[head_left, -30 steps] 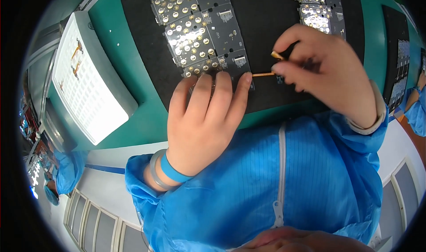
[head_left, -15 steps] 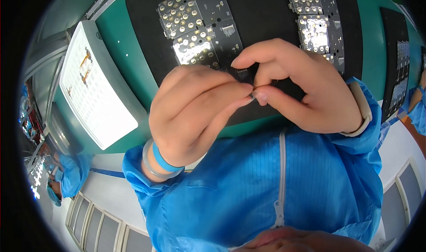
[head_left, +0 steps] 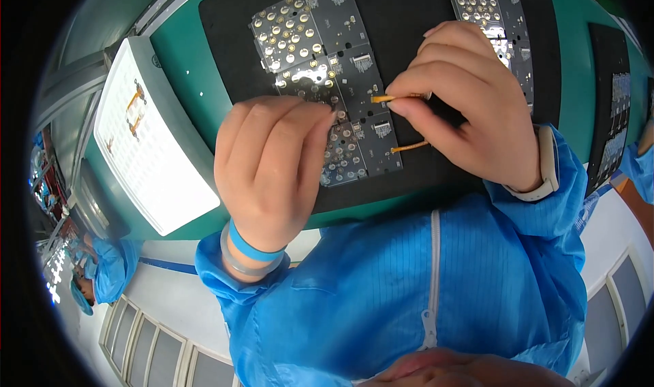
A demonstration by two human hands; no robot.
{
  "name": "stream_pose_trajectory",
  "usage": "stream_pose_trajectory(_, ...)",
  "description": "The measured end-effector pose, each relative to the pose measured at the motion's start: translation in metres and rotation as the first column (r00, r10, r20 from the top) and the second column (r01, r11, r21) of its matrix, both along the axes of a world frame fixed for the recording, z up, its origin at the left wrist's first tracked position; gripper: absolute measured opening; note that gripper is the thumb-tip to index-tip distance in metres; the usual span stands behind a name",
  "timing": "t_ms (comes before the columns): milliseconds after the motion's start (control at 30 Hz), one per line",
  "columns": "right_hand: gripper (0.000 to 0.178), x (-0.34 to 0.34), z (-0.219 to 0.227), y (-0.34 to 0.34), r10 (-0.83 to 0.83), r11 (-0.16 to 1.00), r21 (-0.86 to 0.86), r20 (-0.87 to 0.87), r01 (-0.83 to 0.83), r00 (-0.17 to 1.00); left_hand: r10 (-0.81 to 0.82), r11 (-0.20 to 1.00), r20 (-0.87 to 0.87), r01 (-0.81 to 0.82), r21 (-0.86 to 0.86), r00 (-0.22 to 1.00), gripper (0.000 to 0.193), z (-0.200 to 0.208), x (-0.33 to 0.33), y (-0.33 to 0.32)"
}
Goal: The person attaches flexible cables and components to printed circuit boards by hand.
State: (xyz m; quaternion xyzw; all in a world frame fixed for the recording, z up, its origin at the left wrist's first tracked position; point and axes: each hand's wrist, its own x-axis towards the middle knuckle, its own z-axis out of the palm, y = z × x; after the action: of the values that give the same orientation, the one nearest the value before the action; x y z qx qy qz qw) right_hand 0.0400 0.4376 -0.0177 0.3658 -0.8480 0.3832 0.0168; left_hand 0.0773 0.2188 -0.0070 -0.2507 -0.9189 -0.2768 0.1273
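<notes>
Green bench (head_left: 180, 50) here, and our right hand (head_left: 470, 94) pinches an orange strip (head_left: 379, 99) by the circuit boards (head_left: 355, 86), lengthwise toward our left hand (head_left: 269, 149), whose grip we can't make out.

No legible words or numbers, circuit boards (head_left: 353, 81) with pale markings too small to read

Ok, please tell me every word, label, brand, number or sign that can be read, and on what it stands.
None can be read.
Left circuit-board panel: tiny pale print, too small.
Right circuit-board panel: tiny pale marks, too small.
White tray: dark corner mark, too unclear.
</notes>
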Motion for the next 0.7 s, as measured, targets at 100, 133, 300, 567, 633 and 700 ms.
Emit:
stream_pose_trajectory(100, 0.012, -0.001, -0.004, -0.001, 0.033, 0.996, -0.087, 0.043, -0.029, 0.999, -0.02, 0.999, 0.031, 0.018, 0.045, 0.999, 0.025, -0.002, -0.002, 0.001)
stream_pose_trajectory(133, 0.011, 0.0, -0.004, -0.002, 0.06, 0.989, -0.137, 0.096, -0.046, 0.994, -0.037, 0.997, 0.006, 0.037, 0.062, 0.999, 0.025, -0.003, -0.001, 0.003)
stream_pose_trajectory(300, 0.01, -0.002, -0.006, -0.002, 0.096, 0.978, -0.201, 0.16, -0.063, 0.982, -0.096, 0.988, -0.007, 0.096, 0.123, 0.995, 0.027, -0.009, -0.003, 0.01)
stream_pose_trajectory(567, 0.01, -0.002, -0.009, -0.003, 0.103, 0.974, -0.219, 0.186, -0.061, 0.977, -0.089, 0.987, 0.082, 0.078, 0.139, 0.993, 0.026, -0.006, -0.002, 0.011)
stream_pose_trajectory(633, 0.01, -0.002, -0.01, -0.001, 0.099, 0.974, -0.221, 0.189, -0.055, 0.977, -0.095, 0.987, 0.093, 0.082, 0.138, 0.991, 0.026, -0.006, -0.003, 0.012)
stream_pose_trajectory(700, 0.01, -0.002, -0.01, 0.0, 0.096, 0.974, -0.221, 0.192, -0.052, 0.977, -0.099, 0.987, 0.103, 0.084, 0.139, 0.99, 0.025, -0.007, -0.003, 0.012)
